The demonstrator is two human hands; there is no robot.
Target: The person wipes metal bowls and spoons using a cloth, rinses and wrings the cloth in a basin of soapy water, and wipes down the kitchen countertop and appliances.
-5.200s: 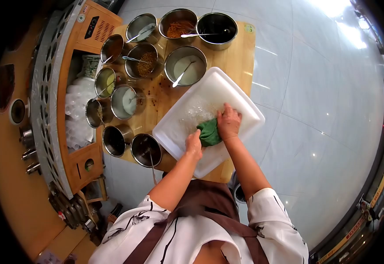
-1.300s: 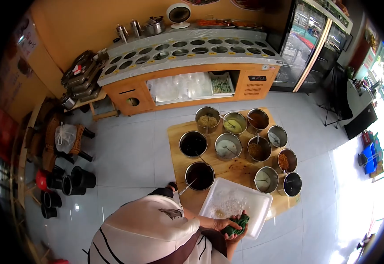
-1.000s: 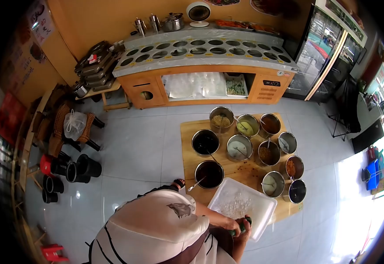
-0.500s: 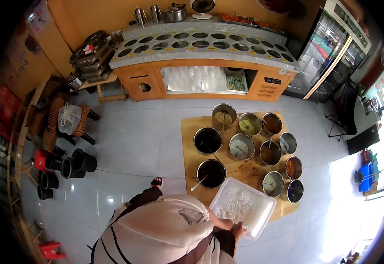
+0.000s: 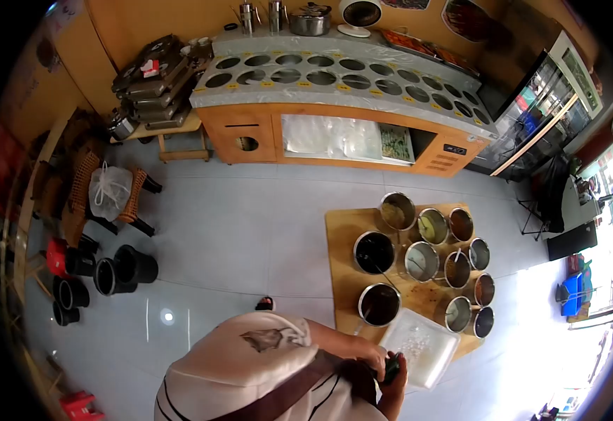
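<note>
My left hand point(image 5: 374, 357) is closed on a dark green cloth point(image 5: 392, 368) at the near left edge of a white tray point(image 5: 434, 379). Below it, my right hand point(image 5: 399, 382) grips the same bunched cloth from the other side. Clear droplets or bits lie scattered in the tray. Beside the tray, on the wooden table point(image 5: 341, 270), stand several steel pots, among them one with dark contents point(image 5: 379, 304) and one with whitish contents point(image 5: 457, 314). Most of the pots have a spoon or ladle in them.
A counter point(image 5: 334, 91) with round openings runs along the back wall. To the left are stacked metal pans point(image 5: 155, 91), a wicker stool point(image 5: 134, 200) holding a plastic bag, and black buckets point(image 5: 136, 264). A glass-door fridge point(image 5: 538, 112) stands at the back right.
The cloth was pressed on the tray earlier; now both hands hold it bunched at the tray's near edge. The view has swung round, with the table now at the lower right.
</note>
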